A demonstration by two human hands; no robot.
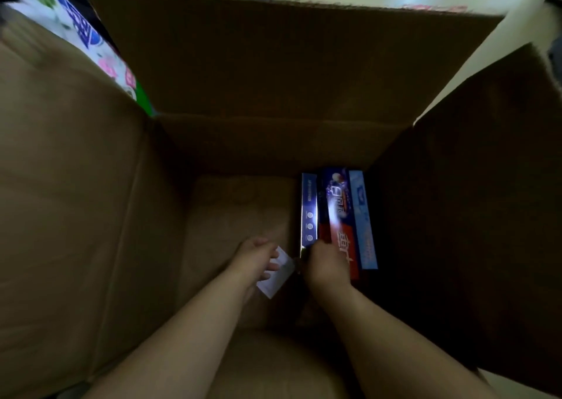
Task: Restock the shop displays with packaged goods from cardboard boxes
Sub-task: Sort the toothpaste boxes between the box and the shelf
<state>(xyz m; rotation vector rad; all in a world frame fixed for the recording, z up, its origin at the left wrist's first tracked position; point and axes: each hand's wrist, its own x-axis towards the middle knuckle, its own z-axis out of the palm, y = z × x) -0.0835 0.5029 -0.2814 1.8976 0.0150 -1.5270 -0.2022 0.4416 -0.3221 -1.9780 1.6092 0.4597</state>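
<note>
Three long printed cartons (337, 216) lie side by side on the floor of the large brown cardboard box (91, 216), against its right wall, long axes pointing away. Right hand (328, 261) curls over their near ends; grip unclear. Left hand (258, 258) pinches a small white packet (278, 274), just left.

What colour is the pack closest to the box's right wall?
Light blue, seen in the head view.

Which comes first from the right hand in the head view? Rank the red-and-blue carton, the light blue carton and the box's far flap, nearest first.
From the right hand:
1. Red-and-blue carton: under the fingers, at the box bottom, right of centre.
2. Light blue carton: next over, against the box's right wall.
3. Far flap: standing up at the box's far edge, well beyond both cartons.
</note>
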